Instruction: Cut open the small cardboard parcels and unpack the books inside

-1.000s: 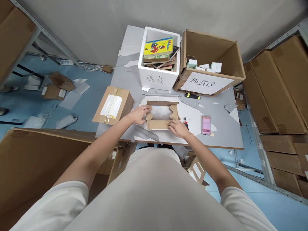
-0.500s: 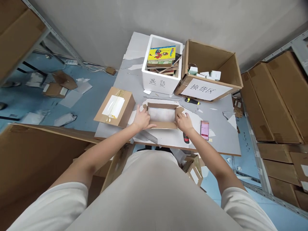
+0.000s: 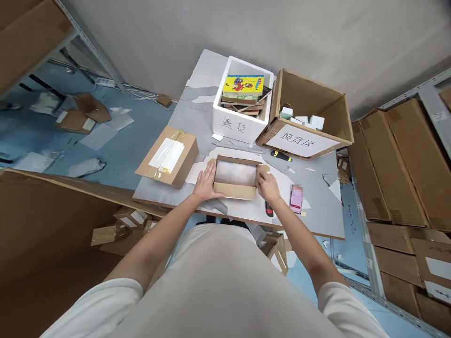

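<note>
A small open cardboard box lies near the table's front edge, with a pale surface showing inside. My left hand rests against its left side, fingers spread and thumb along the front flap. At the right end, the fingers of my right hand are closed on the side flap. A red and black cutter lies just below my right hand. Farther right is a phone with a pink screen. To the left stands a taped cardboard box with a white label.
A white foam box of books and a large cardboard box holding small white boxes stand at the back of the table. A yellow and black cutter lies before them. Shelves with cartons are at right.
My left hand has opened flatter along the box's left side. My right hand still grips the right flap. The camera view has shifted and tilted slightly.
</note>
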Tool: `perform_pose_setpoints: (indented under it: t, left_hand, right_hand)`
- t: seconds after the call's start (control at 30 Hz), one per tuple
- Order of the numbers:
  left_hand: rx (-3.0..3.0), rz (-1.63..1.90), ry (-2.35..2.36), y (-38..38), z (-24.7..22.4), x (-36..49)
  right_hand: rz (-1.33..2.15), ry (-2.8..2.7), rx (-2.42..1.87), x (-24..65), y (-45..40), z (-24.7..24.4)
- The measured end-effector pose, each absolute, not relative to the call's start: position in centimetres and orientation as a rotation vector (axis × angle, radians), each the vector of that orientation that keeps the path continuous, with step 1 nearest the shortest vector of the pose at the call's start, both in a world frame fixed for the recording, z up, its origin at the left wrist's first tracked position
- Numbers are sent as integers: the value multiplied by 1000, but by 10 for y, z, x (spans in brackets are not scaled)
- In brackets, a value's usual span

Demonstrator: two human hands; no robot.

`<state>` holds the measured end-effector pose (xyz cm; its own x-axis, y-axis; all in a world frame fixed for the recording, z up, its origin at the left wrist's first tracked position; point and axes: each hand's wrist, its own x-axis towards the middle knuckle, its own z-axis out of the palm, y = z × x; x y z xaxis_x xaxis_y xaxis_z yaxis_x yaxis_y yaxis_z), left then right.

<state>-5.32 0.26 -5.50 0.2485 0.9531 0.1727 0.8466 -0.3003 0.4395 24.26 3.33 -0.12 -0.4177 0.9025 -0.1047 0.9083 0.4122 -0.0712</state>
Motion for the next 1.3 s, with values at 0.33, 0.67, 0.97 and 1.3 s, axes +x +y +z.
perform_pose_setpoints:
  t: [0.33, 0.67, 0.97, 1.3]
  left_hand:
    - [2214, 557, 1808, -3, -49, -46]
    - [2122, 364, 1888, 1, -41, -38]
    - [2102, 336, 1759, 57, -13, -4]
    - [1860, 1203, 1413, 56, 83, -21]
  right_hand:
    - [-120, 2417, 1646, 166, 82, -6]
    - [-284, 2260, 1480, 169, 85, 16]
    - [-10, 2331, 1660, 210, 77, 113]
    - [323, 2576, 1617, 263, 43, 260]
